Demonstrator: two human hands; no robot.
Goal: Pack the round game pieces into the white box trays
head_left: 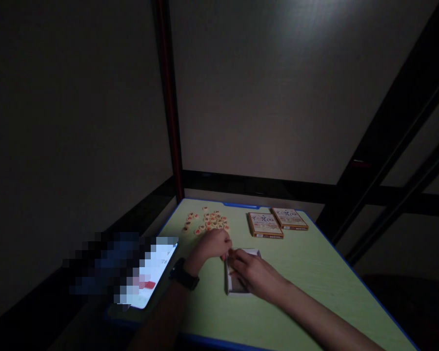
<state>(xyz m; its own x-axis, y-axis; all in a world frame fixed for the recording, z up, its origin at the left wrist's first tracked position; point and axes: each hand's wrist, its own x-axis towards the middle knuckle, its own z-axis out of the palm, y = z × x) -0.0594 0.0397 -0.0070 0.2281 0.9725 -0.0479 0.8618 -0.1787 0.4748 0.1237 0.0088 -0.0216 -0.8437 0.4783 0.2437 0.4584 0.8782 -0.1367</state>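
A shallow white-walled box (227, 285) lies without a lid on the table, its inside dark where it shows. My right hand (258, 274) is over this box, fingers bent together at its far left corner; whatever they hold is hidden. My left hand (212, 243) is closed just beyond that corner, its fingertips close to those of my right hand, and I cannot make out what is in it. A small reddish thing (223, 257) shows below the left fingers at the box edge. Several round xiangqi pieces (212, 220) with red or dark characters lie loosely beyond my left hand.
Two flat printed boxes (266, 225) lie side by side at the far right of the light green table (307, 278), which has a blue edge. A lit tablet screen (155, 273), partly blurred, is at the left edge. Walls enclose the far side.
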